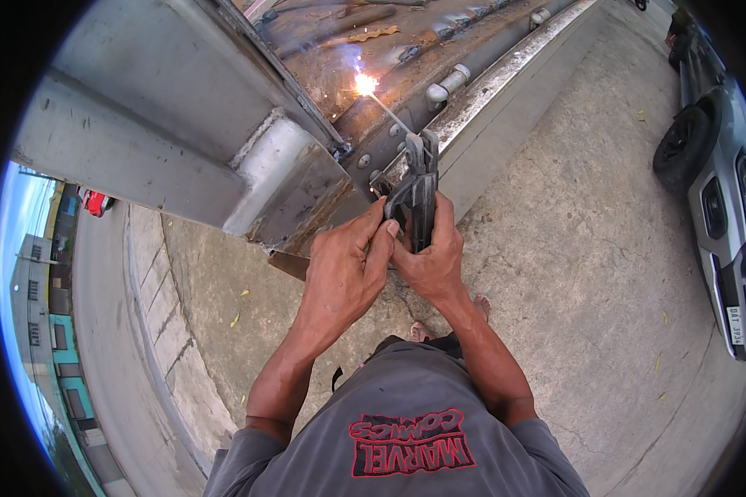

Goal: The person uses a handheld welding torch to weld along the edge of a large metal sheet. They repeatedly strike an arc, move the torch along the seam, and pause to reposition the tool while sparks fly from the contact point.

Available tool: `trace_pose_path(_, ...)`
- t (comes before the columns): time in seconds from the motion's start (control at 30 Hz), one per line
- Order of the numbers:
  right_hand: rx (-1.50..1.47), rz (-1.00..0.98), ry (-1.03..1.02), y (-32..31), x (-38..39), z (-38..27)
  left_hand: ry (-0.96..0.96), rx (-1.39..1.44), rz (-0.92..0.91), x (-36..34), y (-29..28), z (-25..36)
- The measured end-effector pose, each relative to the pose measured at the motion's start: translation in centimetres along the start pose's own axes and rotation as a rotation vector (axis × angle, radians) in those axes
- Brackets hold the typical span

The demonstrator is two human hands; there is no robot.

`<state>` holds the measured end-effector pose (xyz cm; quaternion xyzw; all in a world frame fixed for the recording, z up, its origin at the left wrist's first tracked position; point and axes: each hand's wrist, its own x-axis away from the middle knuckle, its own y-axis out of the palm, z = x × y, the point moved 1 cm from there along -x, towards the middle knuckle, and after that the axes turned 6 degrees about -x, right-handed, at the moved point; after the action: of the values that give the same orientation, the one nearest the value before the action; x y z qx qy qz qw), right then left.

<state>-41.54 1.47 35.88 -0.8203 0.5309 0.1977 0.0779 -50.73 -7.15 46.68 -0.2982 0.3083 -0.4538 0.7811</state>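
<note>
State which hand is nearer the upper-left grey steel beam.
Left. The left hand is beside the end of the grey steel beam; the right hand, holding the black electrode holder, is farther right.

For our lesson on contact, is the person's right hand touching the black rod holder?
Touching: the head view shows the right hand wrapped around the lower end of the black rod holder.

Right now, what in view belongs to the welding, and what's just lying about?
In the job:
black electrode holder, right hand gripping, left hand against it
thin rod, tip at the arc
rusty metal beneath

Lying about:
silver vehicle, right
red vehicle, far left
yellow leaf on concrete
</note>
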Motion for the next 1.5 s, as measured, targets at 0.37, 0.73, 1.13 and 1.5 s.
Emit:
trace_pose_path(0.37,0.006,-0.013,0.041,-0.1,0.0,-0.3,-0.004,-0.015,-0.015,0.0,-0.3,0.1)
trace_pose_path(0.73,0.002,-0.001,0.022,0.1,-0.4,-0.4,-0.021,-0.021,-0.021,-0.4,-0.4,0.2)
trace_pose_path(1.13,0.014,-0.008,0.003,0.3,-0.8,-0.4,-0.016,0.021,-0.005,-0.7,-0.4,0.0)
trace_pose_path(1.5,0.000,-0.035,0.048,0.3,-0.9,-0.2,-0.004,-0.016,0.002,-0.8,-0.5,-0.4)
